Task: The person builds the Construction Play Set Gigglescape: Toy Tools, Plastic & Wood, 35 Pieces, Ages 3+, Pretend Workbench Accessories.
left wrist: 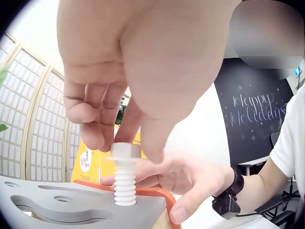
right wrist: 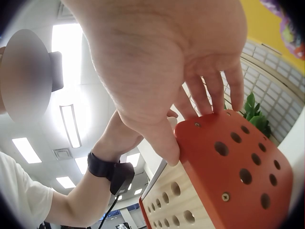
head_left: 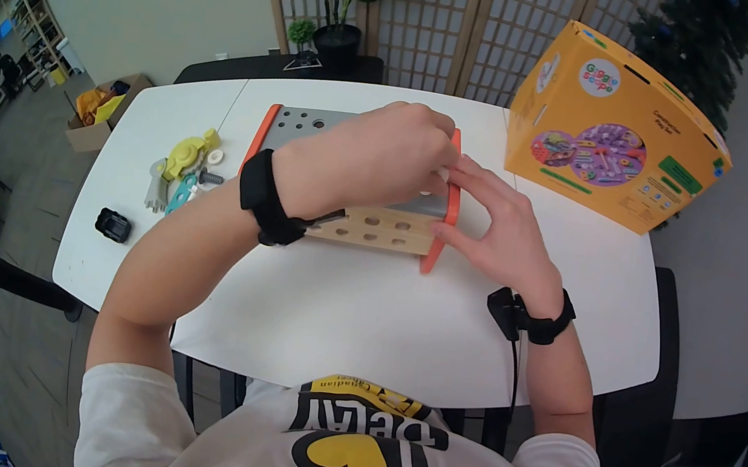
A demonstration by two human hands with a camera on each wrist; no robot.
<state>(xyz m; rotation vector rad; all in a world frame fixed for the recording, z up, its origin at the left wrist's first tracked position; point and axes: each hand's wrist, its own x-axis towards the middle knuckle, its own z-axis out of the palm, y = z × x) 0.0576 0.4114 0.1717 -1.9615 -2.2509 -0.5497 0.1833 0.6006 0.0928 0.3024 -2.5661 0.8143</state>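
Pinched the white bolt [left wrist: 125, 179] upright in the left hand [head_left: 376, 156], atop the toy workbench [head_left: 385, 231] toward the tabletop's [head_left: 359, 329] far edge, braced the orange end panel [right wrist: 233, 164] with the right hand's [head_left: 507, 225] hold, and perhaps risked crossed threads by twisting off-axis!

- On my desk [head_left: 330, 324], far middle: toy bench [head_left: 389, 232], a bolt [left wrist: 125, 183] in its top near the right end.
- My left hand [head_left: 387, 152] at the bolt, my right hand [head_left: 507, 230] at that end.
- Left of the bench: toy pieces [head_left: 183, 157]; nearer, further left, a device [head_left: 112, 225].
- Desk's far right: a carton [head_left: 621, 126].
- Behind the desk: a plant [head_left: 338, 42].
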